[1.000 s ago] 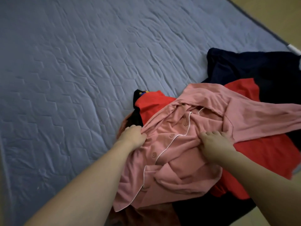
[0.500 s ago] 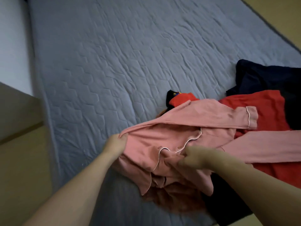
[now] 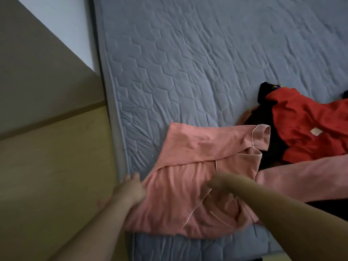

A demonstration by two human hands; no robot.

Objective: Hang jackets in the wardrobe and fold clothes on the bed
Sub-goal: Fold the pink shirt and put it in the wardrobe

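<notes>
A pink pyjama shirt [image 3: 190, 153] with white piping lies crumpled near the front left corner of the blue quilted bed [image 3: 188, 63]. My left hand [image 3: 131, 187] grips the shirt's left edge at the mattress side. My right hand [image 3: 216, 183] is blurred and holds the cloth near the shirt's front opening. One pink sleeve [image 3: 301, 176] trails off to the right. A red garment [image 3: 305, 125] lies on dark clothes [image 3: 261, 117] in a pile at the right.
The mattress edge [image 3: 113, 129] runs down the left, with beige floor [image 3: 52, 176] and a pale wall [image 3: 64, 25] beyond it. Most of the quilted surface behind the shirt is bare.
Both hands have pulled the pink shirt off the pile to the left, towards the bed's corner. The view has swung left, and the floor and wall now show.
</notes>
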